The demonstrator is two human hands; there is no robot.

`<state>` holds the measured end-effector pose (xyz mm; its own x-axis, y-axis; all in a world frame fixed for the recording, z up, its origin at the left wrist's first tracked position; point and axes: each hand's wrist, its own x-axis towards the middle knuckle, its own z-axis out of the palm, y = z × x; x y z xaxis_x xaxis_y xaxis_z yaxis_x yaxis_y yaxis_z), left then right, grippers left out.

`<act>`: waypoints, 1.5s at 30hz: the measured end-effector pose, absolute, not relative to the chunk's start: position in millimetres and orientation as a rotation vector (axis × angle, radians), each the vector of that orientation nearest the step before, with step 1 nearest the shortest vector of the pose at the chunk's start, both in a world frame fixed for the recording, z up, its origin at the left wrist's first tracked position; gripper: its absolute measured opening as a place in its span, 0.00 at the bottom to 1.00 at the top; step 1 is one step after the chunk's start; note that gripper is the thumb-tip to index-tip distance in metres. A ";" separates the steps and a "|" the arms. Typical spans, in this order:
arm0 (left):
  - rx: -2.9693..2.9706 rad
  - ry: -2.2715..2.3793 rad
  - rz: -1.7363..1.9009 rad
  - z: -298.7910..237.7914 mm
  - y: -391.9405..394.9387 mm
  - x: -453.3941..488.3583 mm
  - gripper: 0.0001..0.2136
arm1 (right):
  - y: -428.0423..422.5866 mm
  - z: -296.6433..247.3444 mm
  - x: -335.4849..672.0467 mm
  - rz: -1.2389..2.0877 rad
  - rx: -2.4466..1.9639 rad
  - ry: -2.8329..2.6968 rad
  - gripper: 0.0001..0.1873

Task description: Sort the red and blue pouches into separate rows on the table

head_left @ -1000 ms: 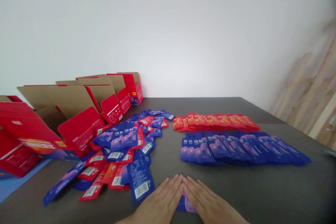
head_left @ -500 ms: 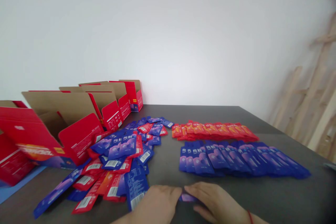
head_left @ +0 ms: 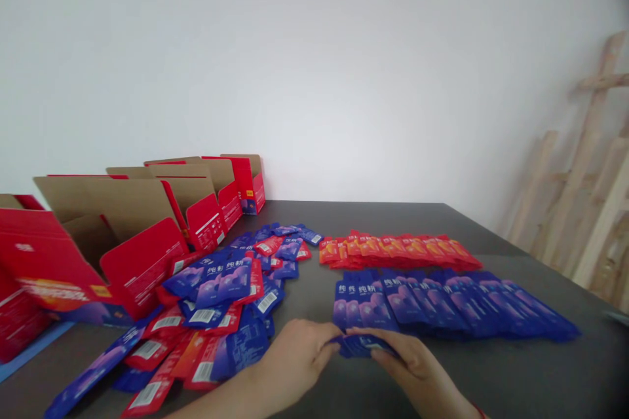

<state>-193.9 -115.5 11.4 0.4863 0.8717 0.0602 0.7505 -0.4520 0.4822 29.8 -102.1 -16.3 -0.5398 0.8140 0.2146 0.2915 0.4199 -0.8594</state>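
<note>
Left hand (head_left: 301,348) and right hand (head_left: 410,359) pinched a blue pouch (head_left: 360,346) at either side (bowed, it seemed!), and squeezing harder might have creased it.

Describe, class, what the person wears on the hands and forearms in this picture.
The left hand and right hand are gloveless, and no sleeve shows on either visible forearm. A narrow red band crosses the right wrist, partly cut off by the picture's lower edge. I can make out no ring or watch.

Soft, bright glow mid-wall (head_left: 363,118).
</note>
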 end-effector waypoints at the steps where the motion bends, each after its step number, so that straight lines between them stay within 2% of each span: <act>1: 2.372 1.356 0.419 9.2 -116.5 -193.4 0.10 | -104.1 -12.9 30.3 1.068 -0.944 -2.058 0.19; 6: 2.366 1.300 0.405 10.7 -116.5 -190.0 0.12 | -102.5 -5.6 32.0 1.124 -0.998 -1.977 0.17; 10: 2.340 1.274 0.393 12.6 -110.6 -190.7 0.11 | -84.3 2.6 52.5 1.151 -1.102 -1.809 0.23; 13: 2.350 1.341 0.467 3.8 -106.1 -189.6 0.15 | -67.6 16.9 75.4 0.872 -1.162 -1.846 0.20; 15: 2.352 1.425 0.474 -3.0 -102.3 -185.0 0.22 | -55.9 23.5 87.9 0.574 -1.087 -2.012 0.17; 19: 2.329 1.536 0.393 -8.9 -90.8 -166.4 0.34 | -29.5 16.7 99.4 0.109 -0.778 -2.484 0.24; 22: 2.315 1.566 0.350 -10.5 -80.9 -151.4 0.41 | -11.7 1.6 100.6 -0.080 -0.685 -2.744 0.24; 25: 2.317 1.563 0.354 -16.5 -73.9 -141.6 0.47 | -3.7 -8.1 102.2 -0.099 -0.663 -2.880 0.25; 27: 2.309 1.557 0.366 -22.2 -71.7 -137.7 0.47 | -5.0 -9.2 104.8 -0.061 -0.692 -2.917 0.28; 30: 2.268 1.578 0.368 -29.2 -70.9 -132.6 0.40 | -13.6 -8.3 108.5 -0.002 -0.789 -2.920 0.33; 34: 2.199 1.627 0.352 -32.8 -71.2 -125.6 0.36 | -26.1 -16.4 106.4 0.051 -0.894 -2.862 0.33; 41: 2.138 1.568 0.359 -33.2 -69.7 -128.5 0.40 | -35.9 -31.8 95.7 0.031 -0.980 -2.753 0.34; 45: 2.141 1.514 0.373 -31.5 -68.3 -133.3 0.34 | -38.6 -30.1 93.6 0.012 -1.007 -2.730 0.32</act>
<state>-133.3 -68.3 -31.5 0.3481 0.9358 -0.0560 0.8026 -0.2666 0.5337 93.6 -38.6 -30.1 -0.7369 0.6417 0.2125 0.6398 0.7636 -0.0869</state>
